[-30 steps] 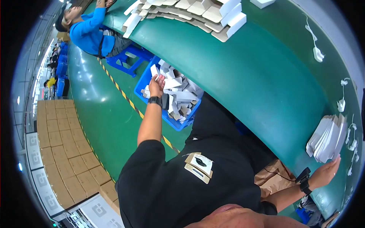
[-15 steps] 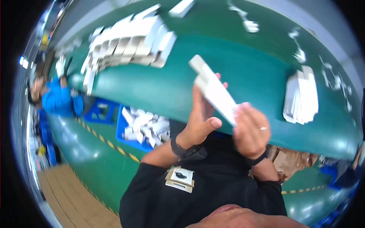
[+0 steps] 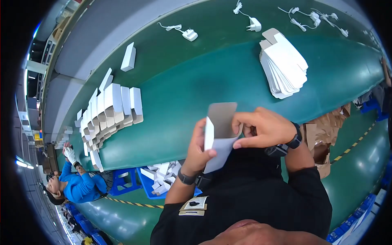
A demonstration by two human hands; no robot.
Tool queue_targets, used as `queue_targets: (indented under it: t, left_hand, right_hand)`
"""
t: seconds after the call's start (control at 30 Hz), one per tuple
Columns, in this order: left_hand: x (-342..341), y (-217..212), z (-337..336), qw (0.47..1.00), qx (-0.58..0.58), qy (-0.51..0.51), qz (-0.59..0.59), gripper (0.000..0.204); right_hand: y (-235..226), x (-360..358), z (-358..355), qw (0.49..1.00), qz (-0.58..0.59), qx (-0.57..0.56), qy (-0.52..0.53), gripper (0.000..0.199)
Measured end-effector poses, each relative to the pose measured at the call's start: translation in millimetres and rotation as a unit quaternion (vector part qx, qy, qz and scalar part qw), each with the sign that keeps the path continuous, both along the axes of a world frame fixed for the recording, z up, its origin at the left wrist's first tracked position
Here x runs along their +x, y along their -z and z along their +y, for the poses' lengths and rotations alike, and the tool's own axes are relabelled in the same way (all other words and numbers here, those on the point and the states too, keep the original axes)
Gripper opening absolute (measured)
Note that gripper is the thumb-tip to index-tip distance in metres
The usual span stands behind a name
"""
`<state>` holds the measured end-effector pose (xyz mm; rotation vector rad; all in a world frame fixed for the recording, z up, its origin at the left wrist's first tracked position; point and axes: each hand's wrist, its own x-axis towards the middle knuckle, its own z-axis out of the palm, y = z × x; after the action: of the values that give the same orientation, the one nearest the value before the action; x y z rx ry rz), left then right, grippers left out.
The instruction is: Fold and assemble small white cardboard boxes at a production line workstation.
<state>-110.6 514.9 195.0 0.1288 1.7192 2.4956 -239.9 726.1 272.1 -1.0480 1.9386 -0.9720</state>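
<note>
A small white cardboard box (image 3: 223, 152) with a grey inside is held before my chest, its top end gaping and a flap standing up. My left hand (image 3: 197, 148) grips its left side, the thumb lying on the front face. My right hand (image 3: 266, 128) is bent at the box's open right edge; the forefinger reaches inside while the thumb presses the outside. On the green table beyond, a stack of flat white folded boxes (image 3: 282, 67) lies to the right. Rows of opened-out white boxes (image 3: 111, 108) stand to the left.
White plug chargers with cables (image 3: 190, 34) lie along the table's far side, near a lone white box (image 3: 129, 57). Below the near edge are a blue crate (image 3: 143, 183) of white pieces and brown paper (image 3: 322, 134). A co-worker in blue (image 3: 83, 185) is at the far left.
The flat, closed box has been opened out into a box shape and brought nearer my body. My right hand now has a finger inside it. The view has swung to the right.
</note>
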Motion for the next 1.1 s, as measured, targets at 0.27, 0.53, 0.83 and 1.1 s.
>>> queue_targets:
  t: [0.27, 0.53, 0.83, 1.1]
  left_hand:
    - [12.0, 4.6, 3.1, 0.99, 0.001, -0.133, 0.042, 0.078]
    - [9.0, 3.5, 18.3, 0.994, 0.041, -0.101, 0.025, 0.071]
    - [10.4, 5.2, -2.3, 0.99, -0.108, -0.034, 0.088, 0.071]
    - [16.3, 7.5, -7.0, 0.977, -0.156, -0.021, 0.144, 0.068]
  right_hand:
    - [46.9, 36.7, -28.0, 0.909, -0.04, -0.347, 0.228, 0.031]
    - [74.0, 45.3, -20.3, 0.919, -0.062, -0.353, 0.164, 0.03]
    - [57.1, 33.7, -32.6, 0.925, 0.023, -0.357, 0.13, 0.017]
    - [51.0, 41.7, -33.5, 0.929, -0.068, -0.317, 0.178, 0.018]
